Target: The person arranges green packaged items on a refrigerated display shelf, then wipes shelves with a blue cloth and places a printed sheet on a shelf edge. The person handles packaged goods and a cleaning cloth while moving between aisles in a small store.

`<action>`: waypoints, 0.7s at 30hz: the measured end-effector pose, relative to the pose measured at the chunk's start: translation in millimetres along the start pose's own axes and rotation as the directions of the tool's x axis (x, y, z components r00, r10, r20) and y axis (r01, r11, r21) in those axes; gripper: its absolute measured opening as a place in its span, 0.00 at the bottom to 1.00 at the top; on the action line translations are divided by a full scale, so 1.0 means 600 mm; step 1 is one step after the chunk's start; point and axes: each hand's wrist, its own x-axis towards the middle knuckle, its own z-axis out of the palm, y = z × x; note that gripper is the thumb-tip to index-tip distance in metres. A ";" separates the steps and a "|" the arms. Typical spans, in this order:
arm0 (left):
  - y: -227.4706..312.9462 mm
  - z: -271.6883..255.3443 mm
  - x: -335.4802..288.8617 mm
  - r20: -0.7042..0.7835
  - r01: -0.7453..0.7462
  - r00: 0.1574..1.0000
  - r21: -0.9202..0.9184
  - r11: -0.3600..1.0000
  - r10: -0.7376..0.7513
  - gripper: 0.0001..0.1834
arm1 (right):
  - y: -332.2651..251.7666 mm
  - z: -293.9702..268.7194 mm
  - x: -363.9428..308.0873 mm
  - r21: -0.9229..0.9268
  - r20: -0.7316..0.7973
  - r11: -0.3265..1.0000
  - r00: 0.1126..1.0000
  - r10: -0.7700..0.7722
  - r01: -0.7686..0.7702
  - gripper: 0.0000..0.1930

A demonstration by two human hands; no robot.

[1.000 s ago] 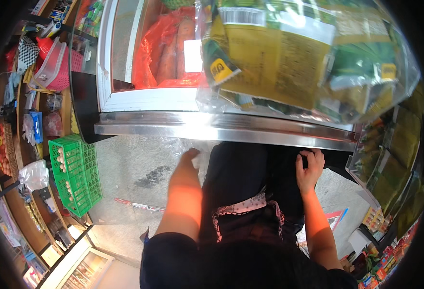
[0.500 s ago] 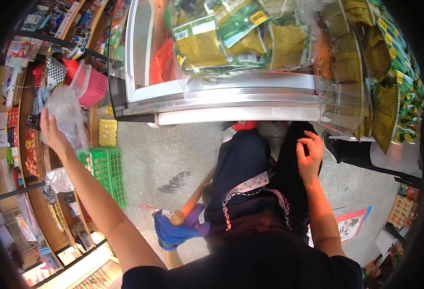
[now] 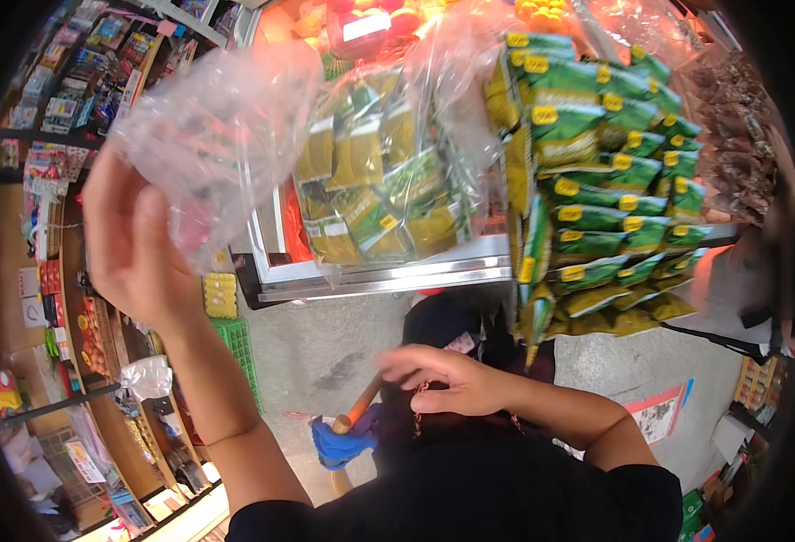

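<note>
My left hand (image 3: pixel 149 257) is raised at the left, its fingers around the lower side of a crumpled clear plastic bag (image 3: pixel 217 135); motion smears the fingertips. Near my lap hovers my right hand (image 3: pixel 433 372), with fingers stretched out, somewhat blurred, and nothing in it. Ahead, a large clear bag of green and olive packets (image 3: pixel 366 190) rests on a display counter (image 3: pixel 388 282) with a metal edge. To its right stand stacked rows of similar green packets (image 3: pixel 614 194) with yellow tags.
Shelves (image 3: pixel 9 226) crowded with small goods run along the left. A green crate (image 3: pixel 239 357) and a yellow tray (image 3: pixel 221 295) sit beside them. By my lap is a wooden stick (image 3: pixel 358 406) with a blue cloth (image 3: pixel 339 444). A red-edged board (image 3: pixel 659 417) lies at the right.
My left hand has risen and come inward with the clear bag, which now spreads toward the packets. My right hand has swung left across my lap. The view has shifted, showing more of the counter.
</note>
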 end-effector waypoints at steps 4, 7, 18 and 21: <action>0.113 0.017 -0.036 0.165 0.160 0.972 0.067 0.985 -0.169 0.34 | -0.114 0.049 0.026 0.571 -0.146 0.804 0.984 -0.101 0.167 0.50; 0.182 0.002 -0.082 0.384 0.355 0.873 -0.082 0.931 -0.299 0.31 | -0.209 0.074 0.039 0.569 -0.331 0.795 0.944 -0.013 0.211 0.59; 0.284 0.048 -0.020 0.487 0.124 0.837 0.273 0.954 -0.249 0.34 | -0.350 0.006 0.033 0.098 -0.643 0.992 0.766 0.003 0.078 0.22; 0.286 0.126 0.055 0.424 0.144 0.816 0.507 0.850 -0.391 0.43 | -0.388 -0.030 0.010 -0.079 -0.415 0.997 0.910 -0.014 -0.021 0.18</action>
